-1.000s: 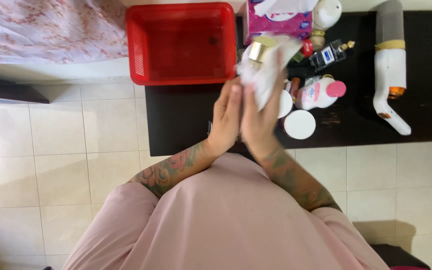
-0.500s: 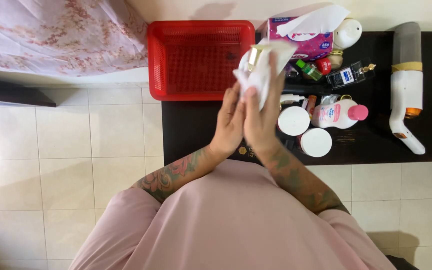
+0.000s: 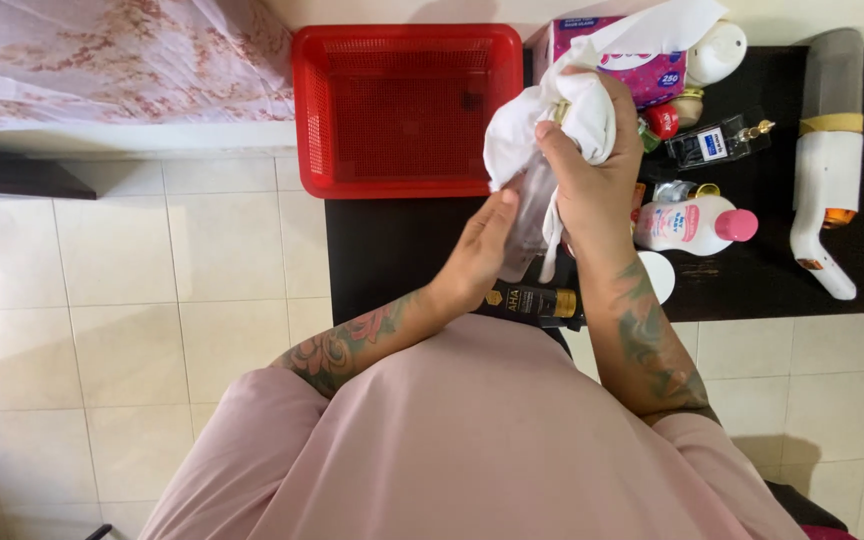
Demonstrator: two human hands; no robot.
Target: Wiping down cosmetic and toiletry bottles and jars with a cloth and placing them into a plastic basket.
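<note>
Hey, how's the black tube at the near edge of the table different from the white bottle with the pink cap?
The black tube is dark with a gold band, while the white bottle is pale with a pink cap. The tube is slimmer and lies at the table's near edge, partly hidden under the left hand; the bottle is plumper, farther back, beside the right hand, which grips a white cloth. Both lie on their sides.

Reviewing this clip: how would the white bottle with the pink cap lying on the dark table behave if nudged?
The white bottle with the pink cap lies on its side on the dark table, so it would probably roll. It looks like smooth plastic, likely slippery but not fragile. How full or heavy it is cannot be told.
</note>
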